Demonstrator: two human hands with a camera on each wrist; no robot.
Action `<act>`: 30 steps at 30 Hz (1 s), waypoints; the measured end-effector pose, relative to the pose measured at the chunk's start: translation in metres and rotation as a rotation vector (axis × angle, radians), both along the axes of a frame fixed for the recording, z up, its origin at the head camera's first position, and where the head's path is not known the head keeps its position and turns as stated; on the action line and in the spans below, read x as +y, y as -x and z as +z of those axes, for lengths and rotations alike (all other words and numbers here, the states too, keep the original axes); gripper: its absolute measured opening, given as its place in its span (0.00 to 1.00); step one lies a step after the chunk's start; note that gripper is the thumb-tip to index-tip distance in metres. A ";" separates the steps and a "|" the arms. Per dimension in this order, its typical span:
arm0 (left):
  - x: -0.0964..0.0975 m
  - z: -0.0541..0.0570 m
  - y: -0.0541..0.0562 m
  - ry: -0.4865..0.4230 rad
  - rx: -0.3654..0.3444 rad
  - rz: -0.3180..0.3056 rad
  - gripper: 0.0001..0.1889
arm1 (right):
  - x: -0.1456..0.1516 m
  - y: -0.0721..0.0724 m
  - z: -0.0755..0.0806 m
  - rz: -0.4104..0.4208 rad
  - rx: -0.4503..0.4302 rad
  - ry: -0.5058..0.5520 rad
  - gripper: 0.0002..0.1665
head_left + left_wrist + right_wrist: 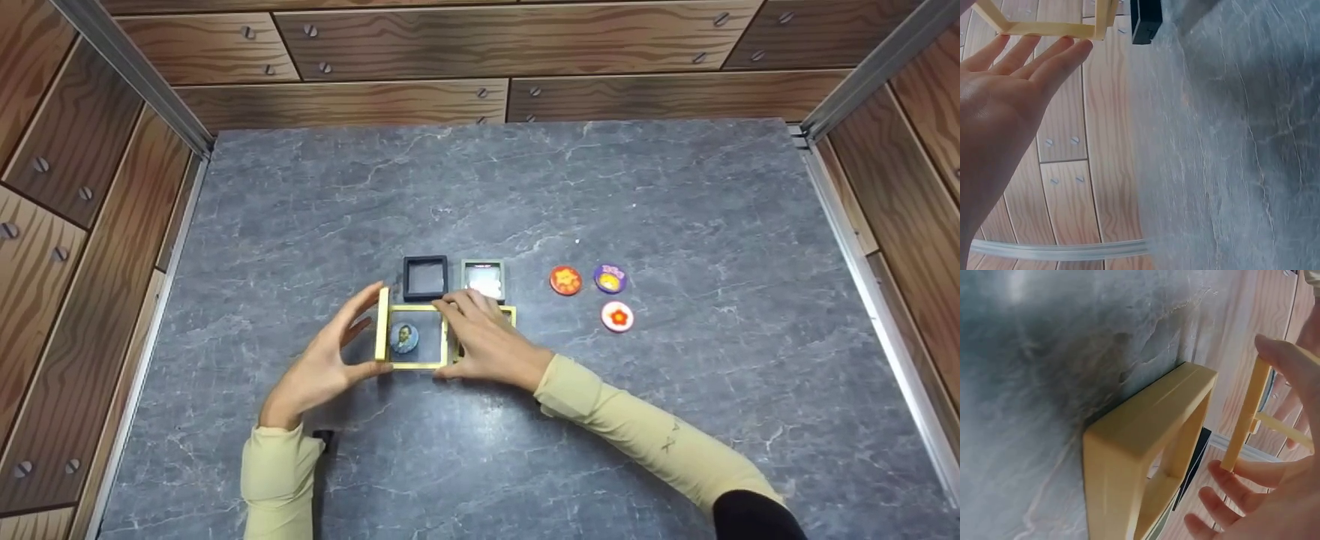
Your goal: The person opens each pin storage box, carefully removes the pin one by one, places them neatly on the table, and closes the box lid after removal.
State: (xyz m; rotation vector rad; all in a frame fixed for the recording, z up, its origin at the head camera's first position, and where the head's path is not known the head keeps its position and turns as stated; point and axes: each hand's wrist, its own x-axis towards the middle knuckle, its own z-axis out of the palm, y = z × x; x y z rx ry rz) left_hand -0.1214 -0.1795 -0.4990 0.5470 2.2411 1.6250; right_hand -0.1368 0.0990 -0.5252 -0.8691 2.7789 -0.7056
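Both hands hold a yellow square display frame [418, 367] that stands unfolded into two halves. The left hand [319, 371] spans the upright left half, with its thumb at the near edge and fingertips at the far edge. My right hand [495, 341] pinches the other half between thumb and fingers. A round blue badge with a portrait [405, 339] shows within the frame. Beneath the right hand, a second yellow frame [1117, 455] rests on the table, partly hidden in the head view.
Behind the hands lie a black frame [425, 259] and a grey-green frame [502, 279]. To the right are an orange badge [565, 280], a purple badge [610, 279] and a white badge with a red flower [617, 317]. Wood-patterned walls [510, 37] border the grey table [675, 420].
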 end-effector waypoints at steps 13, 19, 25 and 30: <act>0.001 -0.012 0.005 -0.010 -0.039 -0.001 0.59 | -0.014 0.000 -0.012 -0.043 0.038 -0.137 0.60; 0.002 -0.017 0.006 -0.020 -0.060 0.001 0.59 | -0.017 0.001 -0.014 -0.042 0.043 -0.169 0.61; 0.001 -0.022 0.007 -0.022 -0.067 -0.003 0.59 | -0.017 0.001 -0.016 -0.027 0.047 -0.190 0.63; 0.001 -0.023 0.007 -0.003 -0.069 0.000 0.58 | -0.017 0.000 -0.016 -0.008 0.047 -0.205 0.64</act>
